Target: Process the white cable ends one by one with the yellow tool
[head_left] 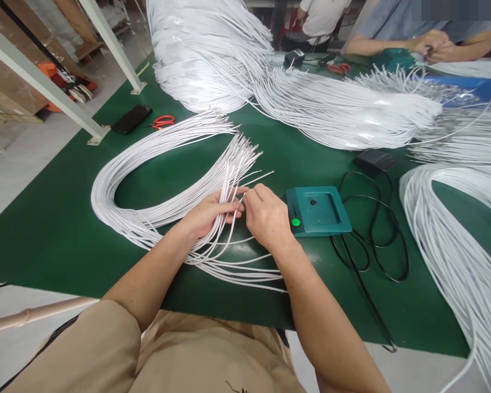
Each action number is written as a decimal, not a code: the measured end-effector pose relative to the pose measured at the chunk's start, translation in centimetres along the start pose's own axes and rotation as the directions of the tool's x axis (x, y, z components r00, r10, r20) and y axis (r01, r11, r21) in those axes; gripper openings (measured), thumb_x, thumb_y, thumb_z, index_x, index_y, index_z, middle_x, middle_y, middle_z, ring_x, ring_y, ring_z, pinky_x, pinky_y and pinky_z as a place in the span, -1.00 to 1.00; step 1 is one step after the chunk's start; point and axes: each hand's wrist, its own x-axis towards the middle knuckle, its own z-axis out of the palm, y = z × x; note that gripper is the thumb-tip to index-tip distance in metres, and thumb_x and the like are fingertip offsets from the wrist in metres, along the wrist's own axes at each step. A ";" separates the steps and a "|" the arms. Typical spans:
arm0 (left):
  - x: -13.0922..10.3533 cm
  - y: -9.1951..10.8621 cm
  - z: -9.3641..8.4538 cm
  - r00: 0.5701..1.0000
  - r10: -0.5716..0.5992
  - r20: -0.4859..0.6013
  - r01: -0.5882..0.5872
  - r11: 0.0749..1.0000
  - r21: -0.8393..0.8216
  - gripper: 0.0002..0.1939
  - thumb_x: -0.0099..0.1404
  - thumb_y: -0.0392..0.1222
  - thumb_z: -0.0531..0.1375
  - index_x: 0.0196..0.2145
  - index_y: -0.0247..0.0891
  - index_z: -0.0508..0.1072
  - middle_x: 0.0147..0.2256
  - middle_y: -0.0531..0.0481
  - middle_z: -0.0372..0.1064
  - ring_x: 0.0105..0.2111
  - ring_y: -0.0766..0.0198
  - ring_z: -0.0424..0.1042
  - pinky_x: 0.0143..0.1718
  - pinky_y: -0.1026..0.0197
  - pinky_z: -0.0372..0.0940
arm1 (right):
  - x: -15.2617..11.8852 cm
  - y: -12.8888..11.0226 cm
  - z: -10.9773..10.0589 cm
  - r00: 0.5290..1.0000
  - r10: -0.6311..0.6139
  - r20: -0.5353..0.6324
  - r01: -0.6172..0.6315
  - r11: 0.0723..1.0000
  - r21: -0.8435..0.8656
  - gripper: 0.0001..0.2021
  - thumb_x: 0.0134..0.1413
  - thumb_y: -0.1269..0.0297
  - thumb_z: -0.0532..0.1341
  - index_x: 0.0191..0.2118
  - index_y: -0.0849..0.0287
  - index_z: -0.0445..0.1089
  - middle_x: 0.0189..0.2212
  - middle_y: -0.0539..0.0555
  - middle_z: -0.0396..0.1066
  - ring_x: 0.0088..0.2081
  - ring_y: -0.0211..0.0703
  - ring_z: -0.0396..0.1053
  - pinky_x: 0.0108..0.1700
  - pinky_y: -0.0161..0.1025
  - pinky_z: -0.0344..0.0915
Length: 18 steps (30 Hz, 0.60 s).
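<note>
My left hand (213, 212) is wrapped round several white cables (230, 183), whose ends point up and away from me. Fingers bent in a pinch, my right hand (267, 214) meets the left fingertips at a cable end too small to make out. A long curved bundle of white cables (106, 188) lies on the green table (45, 234) to the left and beyond my hands. More loose cables (237, 273) pass under my right forearm. Just right of my right hand sits a teal device (319, 210) with a lit green button.
Large piles of white cables (213, 54) stand at the back, with another bundle (445, 234) at the right. A phone (131, 119) and red scissors (163, 121) lie back left. Black cord (372, 240) loops beside the device. Another person's hands (433, 46) work across the table.
</note>
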 end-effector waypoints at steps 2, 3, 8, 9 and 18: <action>0.1 0.0 -0.2 1.000 -0.004 0.009 0.004 1.000 -0.004 -0.54 0.06 -0.28 0.33 -0.04 -0.29 0.45 -0.41 0.02 0.38 -0.46 0.42 0.38 -0.54 0.41 0.16 | 0.0 0.2 0.0 0.998 -0.046 0.032 0.046 0.999 -0.014 -0.75 0.24 0.44 -0.03 -0.32 0.22 0.39 -0.38 0.13 0.33 -0.34 -0.12 0.22 -0.27 -0.22 0.10; 0.2 0.1 -0.3 1.000 -0.001 0.016 0.001 1.000 0.000 -0.55 0.07 -0.27 0.32 -0.04 -0.30 0.45 -0.42 0.02 0.38 -0.46 0.42 0.38 -0.54 0.42 0.17 | 0.0 0.3 0.0 0.997 -0.059 0.044 0.060 0.998 -0.013 -0.75 0.23 0.45 -0.02 -0.33 0.23 0.39 -0.38 0.13 0.33 -0.34 -0.13 0.22 -0.27 -0.22 0.10; 0.3 -0.2 -0.4 0.996 0.086 0.012 -0.087 0.982 0.170 -0.49 0.09 -0.23 0.32 0.02 -0.33 0.40 -0.39 0.00 0.41 -0.43 0.35 0.44 -0.59 0.41 0.15 | 0.0 1.7 -0.8 0.997 0.014 0.082 -0.018 0.999 0.047 -0.81 0.24 0.33 0.07 -0.31 0.17 0.42 -0.33 0.09 0.41 -0.30 -0.13 0.28 -0.23 -0.22 0.11; 0.3 -0.3 -0.3 0.994 0.112 0.001 -0.109 0.965 0.241 -0.48 0.10 -0.21 0.31 0.03 -0.32 0.39 -0.38 -0.01 0.42 -0.41 0.32 0.46 -0.61 0.41 0.13 | -0.1 2.1 -1.1 0.995 0.045 0.087 -0.049 0.998 0.036 -0.85 0.21 0.31 0.12 -0.28 0.17 0.42 -0.30 0.09 0.43 -0.25 -0.10 0.29 -0.16 -0.20 0.12; 0.5 -1.2 0.5 0.994 0.103 -0.040 -0.067 0.846 0.530 -0.44 0.12 -0.09 0.31 0.06 -0.28 0.36 -0.35 -0.07 0.50 -0.34 0.18 0.54 -0.65 0.42 0.17 | -0.7 3.5 -2.0 0.944 0.094 0.317 -0.053 0.989 -0.136 -0.84 0.03 0.43 0.23 -0.22 0.21 0.44 -0.29 0.10 0.51 -0.14 -0.01 0.35 0.24 0.01 -0.10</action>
